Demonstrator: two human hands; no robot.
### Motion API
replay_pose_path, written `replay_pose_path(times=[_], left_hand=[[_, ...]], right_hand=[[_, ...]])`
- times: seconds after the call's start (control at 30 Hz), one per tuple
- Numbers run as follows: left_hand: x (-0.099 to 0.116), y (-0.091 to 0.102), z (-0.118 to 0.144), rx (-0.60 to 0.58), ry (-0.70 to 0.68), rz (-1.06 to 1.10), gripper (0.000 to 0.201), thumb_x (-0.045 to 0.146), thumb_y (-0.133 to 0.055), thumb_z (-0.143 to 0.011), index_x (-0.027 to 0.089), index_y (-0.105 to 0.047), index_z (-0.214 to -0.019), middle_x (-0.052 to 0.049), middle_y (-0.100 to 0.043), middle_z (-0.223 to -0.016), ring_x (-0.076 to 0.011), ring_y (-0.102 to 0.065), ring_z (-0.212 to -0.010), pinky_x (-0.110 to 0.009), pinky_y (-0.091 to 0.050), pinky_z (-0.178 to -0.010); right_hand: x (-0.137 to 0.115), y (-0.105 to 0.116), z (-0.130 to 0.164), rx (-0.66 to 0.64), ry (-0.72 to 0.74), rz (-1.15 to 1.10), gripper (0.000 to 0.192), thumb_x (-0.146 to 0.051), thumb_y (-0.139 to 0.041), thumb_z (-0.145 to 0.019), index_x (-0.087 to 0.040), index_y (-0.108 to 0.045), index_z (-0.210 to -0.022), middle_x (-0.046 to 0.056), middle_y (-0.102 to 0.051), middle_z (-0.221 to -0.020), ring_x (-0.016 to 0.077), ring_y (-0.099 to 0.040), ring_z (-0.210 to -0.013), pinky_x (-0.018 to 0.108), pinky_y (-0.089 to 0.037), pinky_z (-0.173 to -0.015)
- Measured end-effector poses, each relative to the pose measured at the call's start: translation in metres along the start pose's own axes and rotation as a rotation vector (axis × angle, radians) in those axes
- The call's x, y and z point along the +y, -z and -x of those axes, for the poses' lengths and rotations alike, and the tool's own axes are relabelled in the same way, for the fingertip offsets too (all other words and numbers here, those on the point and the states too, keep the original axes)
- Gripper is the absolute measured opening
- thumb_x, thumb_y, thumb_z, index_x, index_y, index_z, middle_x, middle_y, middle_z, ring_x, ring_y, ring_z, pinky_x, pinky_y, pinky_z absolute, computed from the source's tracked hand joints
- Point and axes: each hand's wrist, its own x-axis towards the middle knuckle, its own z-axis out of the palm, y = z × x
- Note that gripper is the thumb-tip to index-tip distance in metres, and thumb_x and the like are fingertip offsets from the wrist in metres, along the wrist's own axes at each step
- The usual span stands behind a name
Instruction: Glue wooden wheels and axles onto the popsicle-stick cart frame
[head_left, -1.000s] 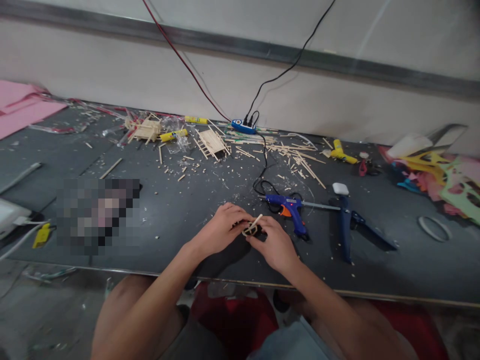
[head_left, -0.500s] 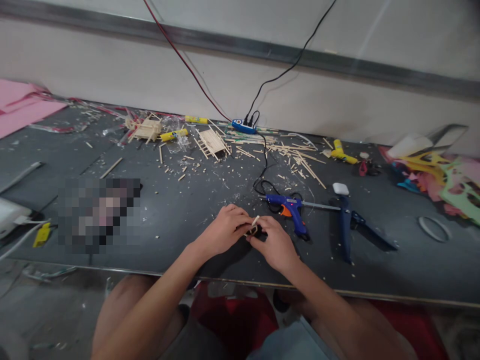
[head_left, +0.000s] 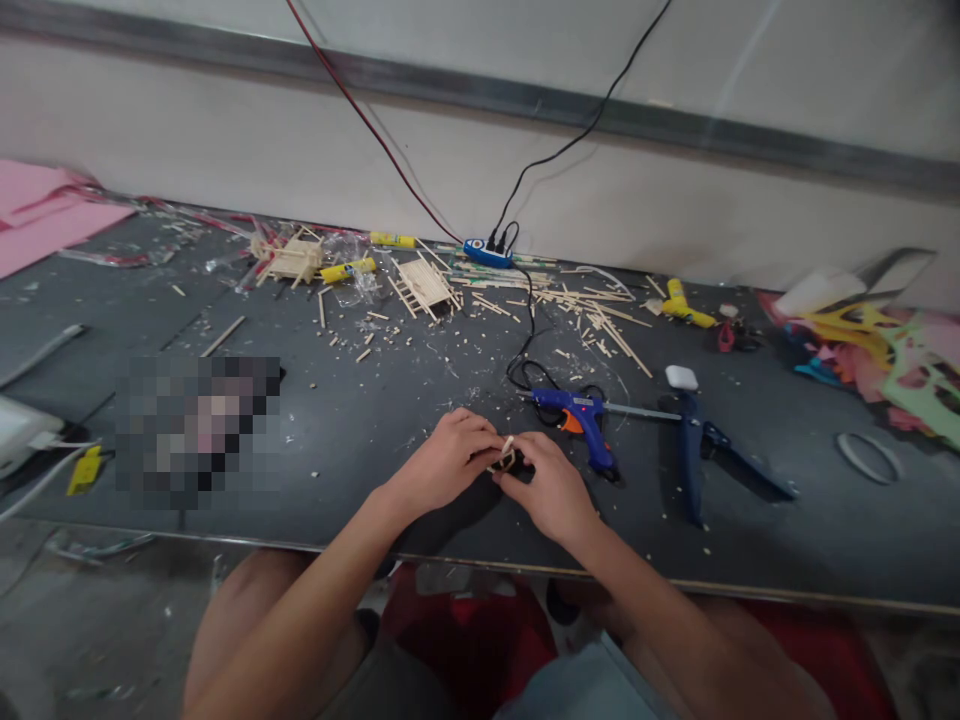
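Note:
My left hand (head_left: 448,461) and my right hand (head_left: 550,488) meet over the near middle of the dark table (head_left: 337,420). Between their fingertips they pinch a small piece built of wooden sticks (head_left: 505,456), with one short stick end poking up. Most of that piece is hidden by my fingers. A blue hot glue gun (head_left: 581,417) lies just to the right of my right hand, its cable running to a blue power strip (head_left: 487,252) by the wall.
Blue-handled cutters (head_left: 694,450) lie right of the glue gun. Loose sticks (head_left: 600,315), stick frames (head_left: 424,283) and a small stick model (head_left: 289,258) litter the far side. Yellow glue tubes (head_left: 346,269), coloured foam cutouts (head_left: 885,350) and pink sheets (head_left: 45,210) lie at the edges.
The stick end between my fingers shows shorter now than a second ago. My hands have stayed in nearly the same place, fingers drawn slightly closer together.

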Motion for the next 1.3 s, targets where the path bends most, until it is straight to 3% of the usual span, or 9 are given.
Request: replay_pose_path(times=[0.33,0.5,0.93,1.13,1.3], left_hand=[[0.000,0.000,0.000,-0.003,-0.001,-0.017,0.018,0.020,-0.044,-0.089,0.021,-0.062,-0.087,-0.002,-0.060,-0.091,-0.0156,-0.050,-0.090,-0.033,-0.035,-0.086],[0.003,0.000,0.000,0.014,0.015,0.015,0.017,0.020,-0.047,-0.087,0.022,-0.059,-0.099,-0.002,-0.061,-0.093,-0.0158,-0.051,-0.091,-0.032,-0.035,-0.086],[-0.006,0.015,0.003,0.050,0.084,-0.021,0.024,0.015,-0.041,-0.086,0.021,-0.059,-0.102,-0.003,-0.063,-0.098,-0.0168,-0.052,-0.095,-0.034,-0.036,-0.088],[-0.025,0.027,0.017,-0.059,0.190,-0.102,0.043,0.035,-0.062,-0.073,0.026,-0.055,-0.114,-0.005,-0.056,-0.114,-0.0233,-0.046,-0.108,-0.039,-0.032,-0.093],[-0.032,0.027,0.022,-0.094,0.196,-0.140,0.035,0.037,-0.062,-0.073,0.027,-0.060,-0.106,-0.004,-0.056,-0.112,-0.0239,-0.045,-0.108,-0.039,-0.031,-0.093]], right_hand=[[-0.001,0.000,-0.001,-0.010,-0.010,0.001,0.029,-0.027,-0.060,-0.074,-0.025,-0.058,-0.102,0.004,-0.057,-0.103,0.0214,-0.055,-0.095,0.033,-0.044,-0.080],[0.000,0.001,-0.001,-0.013,-0.006,-0.003,0.030,-0.027,-0.060,-0.074,-0.026,-0.058,-0.104,0.003,-0.058,-0.102,0.0217,-0.055,-0.096,0.033,-0.045,-0.079],[0.003,-0.002,0.000,-0.003,-0.020,-0.029,0.033,-0.029,-0.060,-0.074,-0.027,-0.057,-0.107,0.003,-0.057,-0.106,0.0212,-0.055,-0.097,0.034,-0.045,-0.083],[0.004,-0.003,0.000,0.009,-0.024,-0.047,0.034,-0.029,-0.062,-0.073,-0.027,-0.057,-0.107,0.003,-0.057,-0.107,0.0208,-0.055,-0.098,0.034,-0.045,-0.083],[0.003,0.001,-0.001,-0.014,-0.019,-0.093,0.039,-0.027,-0.064,-0.071,-0.026,-0.058,-0.109,0.003,-0.057,-0.106,0.0206,-0.055,-0.099,0.033,-0.044,-0.085]])
